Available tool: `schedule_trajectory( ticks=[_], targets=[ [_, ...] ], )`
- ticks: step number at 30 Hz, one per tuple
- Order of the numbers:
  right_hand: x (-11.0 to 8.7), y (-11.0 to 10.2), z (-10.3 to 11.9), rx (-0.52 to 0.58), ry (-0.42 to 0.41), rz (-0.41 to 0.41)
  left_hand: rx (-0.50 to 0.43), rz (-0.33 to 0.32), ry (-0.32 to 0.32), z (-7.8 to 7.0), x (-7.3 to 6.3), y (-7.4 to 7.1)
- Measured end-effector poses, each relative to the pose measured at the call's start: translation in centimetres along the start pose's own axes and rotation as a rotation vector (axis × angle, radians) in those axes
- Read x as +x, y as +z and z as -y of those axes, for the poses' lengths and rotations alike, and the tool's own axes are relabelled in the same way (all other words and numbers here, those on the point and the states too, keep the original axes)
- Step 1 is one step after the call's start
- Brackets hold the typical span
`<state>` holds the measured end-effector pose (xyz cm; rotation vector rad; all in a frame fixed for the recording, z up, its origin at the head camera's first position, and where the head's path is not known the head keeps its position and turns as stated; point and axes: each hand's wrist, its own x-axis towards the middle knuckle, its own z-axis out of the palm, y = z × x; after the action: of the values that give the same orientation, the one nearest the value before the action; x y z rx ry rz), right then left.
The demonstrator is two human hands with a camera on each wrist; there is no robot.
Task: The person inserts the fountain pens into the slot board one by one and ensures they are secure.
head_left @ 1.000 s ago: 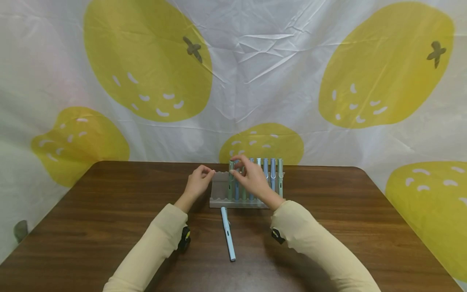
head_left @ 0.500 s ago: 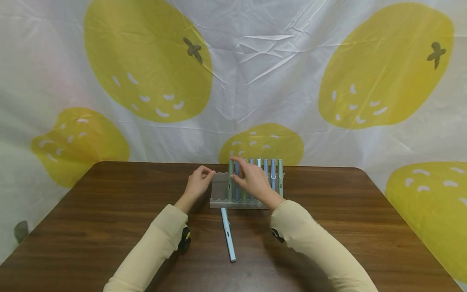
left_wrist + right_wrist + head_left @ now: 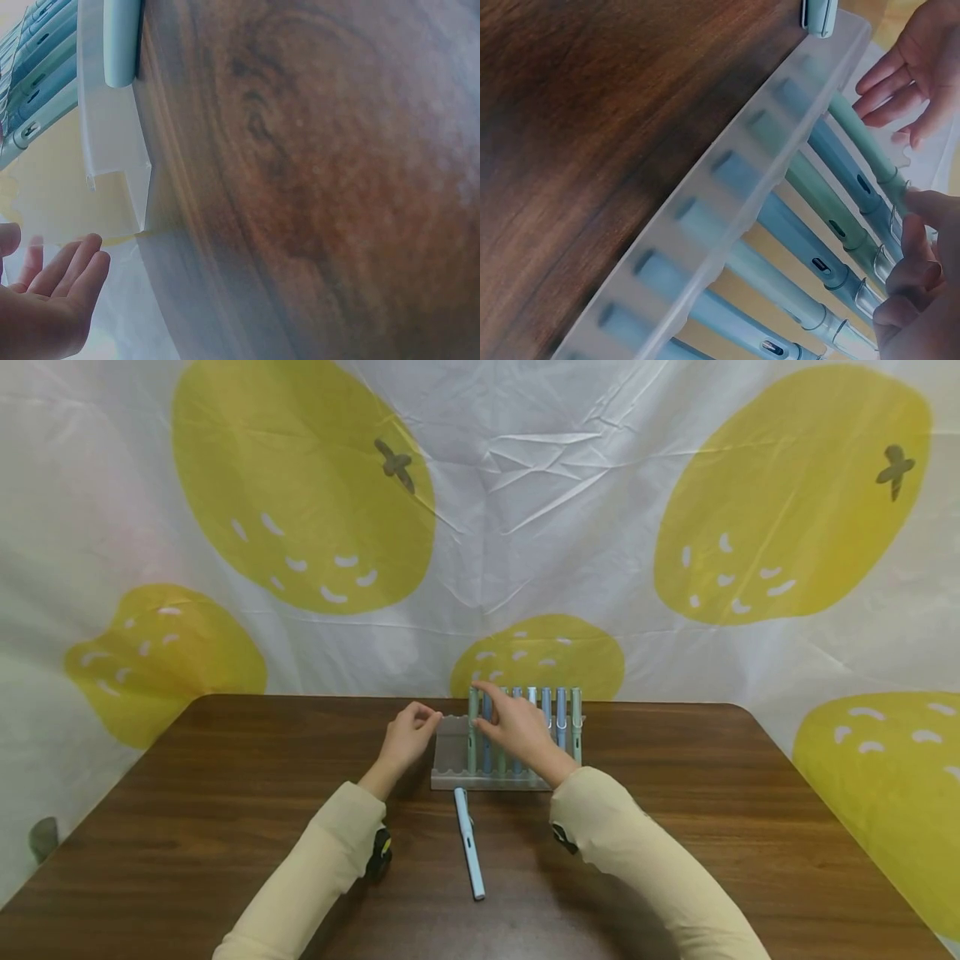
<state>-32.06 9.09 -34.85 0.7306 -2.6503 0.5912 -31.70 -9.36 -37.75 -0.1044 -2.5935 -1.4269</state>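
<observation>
A clear pen rack (image 3: 452, 743) stands near the table's far edge, holding a row of upright green and blue pens. My left hand (image 3: 407, 737) pinches the rack's upper left edge; in the left wrist view that hand (image 3: 56, 300) shows beyond the rack's end. My right hand (image 3: 521, 727) is at the leftmost green pen (image 3: 472, 747), index finger at its cap top and thumb against its side. The right wrist view shows the thumb (image 3: 926, 206) at this pen's clip. A light blue pen (image 3: 469, 843) lies on the table in front of the rack.
The brown wooden table (image 3: 300, 877) reaches back to a white cloth (image 3: 525, 552) printed with yellow lemons. Other pens (image 3: 561, 718) fill the rack's right side, partly hidden by the right hand. Each sleeve carries a dark wrist camera (image 3: 379, 853).
The leftmost green pen has shifted slightly left. My right index finger has straightened over its cap, and the thumb sits a little lower. My left hand stays at the rack's edge.
</observation>
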Motion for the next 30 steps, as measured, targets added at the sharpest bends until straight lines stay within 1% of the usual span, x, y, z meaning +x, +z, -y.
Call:
schedule_trajectory(
  ticks=[11,19,30],
  targets=[
    [0.15,-0.05,0.12,-0.019,0.012,0.016,-0.008,-0.008,-0.007,0.06,0.03,0.08],
    [0.29,-0.01,0.12,-0.04,0.023,0.027,-0.001,-0.01,-0.001,0.07,0.08,0.05],
    [0.36,0.17,0.17,-0.076,0.023,0.003,-0.01,-0.012,0.0,0.25,0.2,0.23]
  ],
)
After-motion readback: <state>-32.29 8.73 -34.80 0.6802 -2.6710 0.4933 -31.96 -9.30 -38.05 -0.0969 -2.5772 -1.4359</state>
